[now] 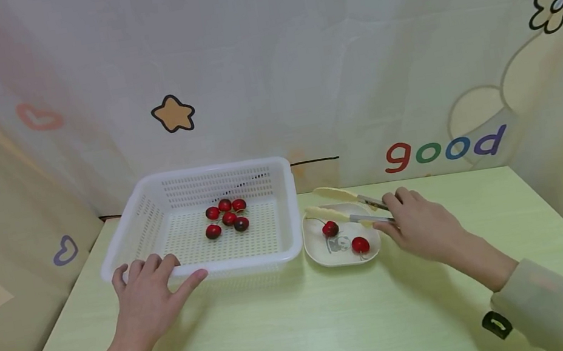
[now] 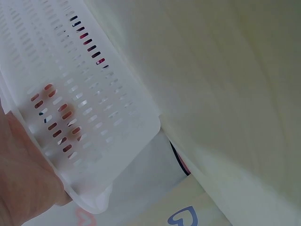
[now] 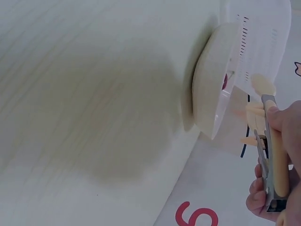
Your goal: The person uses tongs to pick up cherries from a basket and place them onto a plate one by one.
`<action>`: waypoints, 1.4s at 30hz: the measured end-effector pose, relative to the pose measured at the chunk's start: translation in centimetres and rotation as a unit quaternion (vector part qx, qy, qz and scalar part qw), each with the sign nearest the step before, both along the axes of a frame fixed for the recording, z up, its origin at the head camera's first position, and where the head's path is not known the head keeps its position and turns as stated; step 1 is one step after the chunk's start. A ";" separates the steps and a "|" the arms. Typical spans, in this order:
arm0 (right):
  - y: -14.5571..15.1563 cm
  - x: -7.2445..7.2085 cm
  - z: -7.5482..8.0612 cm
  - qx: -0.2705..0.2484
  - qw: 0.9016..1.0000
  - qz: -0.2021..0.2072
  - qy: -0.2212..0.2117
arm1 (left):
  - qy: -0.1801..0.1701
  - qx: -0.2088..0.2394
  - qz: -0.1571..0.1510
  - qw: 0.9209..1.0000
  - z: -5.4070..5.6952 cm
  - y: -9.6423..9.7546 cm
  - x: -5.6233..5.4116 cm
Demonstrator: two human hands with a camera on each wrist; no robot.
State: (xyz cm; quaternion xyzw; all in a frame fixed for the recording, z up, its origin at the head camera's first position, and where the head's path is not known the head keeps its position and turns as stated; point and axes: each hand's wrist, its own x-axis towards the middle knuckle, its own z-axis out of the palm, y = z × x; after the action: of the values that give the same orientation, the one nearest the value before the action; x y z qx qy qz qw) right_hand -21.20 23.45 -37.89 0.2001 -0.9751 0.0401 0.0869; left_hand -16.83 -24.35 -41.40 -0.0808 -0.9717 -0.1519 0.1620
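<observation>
My left hand [image 1: 148, 295] grips the near rim of a white plastic basket [image 1: 256, 260], fingers over the rim and thumb along the outside. In the basket lie several dark red cherries [image 1: 229, 218]. With my right hand [image 1: 424, 223] I hold a pair of tongs [image 1: 371, 218] with cream tips and metal arms, also plain in the right wrist view, where the tongs [image 3: 277, 160] show spread tips. Those tips hang over a small cream dish [image 1: 322, 258] with a printed picture. On the dish are two cherries, one [image 1: 330, 229] near the tongs and one [image 1: 361, 245] toward the front.
Dish and basket stand side by side on a pale wood-grain table [image 1: 295, 333]. Behind them hangs a printed curtain [image 1: 272, 115], which also closes in both sides. A dark buckle [image 1: 497, 325] hangs by the right sleeve.
</observation>
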 end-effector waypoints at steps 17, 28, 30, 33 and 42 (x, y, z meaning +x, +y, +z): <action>1.3 0.0 0.3 -0.011 1.000 -0.005 -0.020 | -0.007 -0.001 0.002 1.000 0.2 -0.1 0.1; 0.0 -0.6 1.8 -0.046 0.999 -0.003 0.020 | -0.012 -0.002 0.002 1.000 0.2 0.1 0.1; -0.4 -0.7 2.1 -0.049 0.998 0.001 0.029 | -0.011 -0.002 0.002 1.000 0.3 0.1 0.1; -1.2 -0.8 2.7 -0.049 0.998 0.004 0.036 | -0.009 -0.003 0.002 1.000 0.2 0.0 0.1; -3.4 -1.3 3.4 -0.046 0.998 0.023 0.044 | -0.010 -0.002 0.002 1.000 0.3 0.1 0.1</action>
State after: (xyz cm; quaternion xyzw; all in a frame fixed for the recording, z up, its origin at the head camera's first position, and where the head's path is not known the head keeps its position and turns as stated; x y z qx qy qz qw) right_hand -22.47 20.04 -34.51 0.2196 -0.9626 0.0782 0.1377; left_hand -16.77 -24.25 -41.09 -0.0781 -0.9737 -0.1504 0.1524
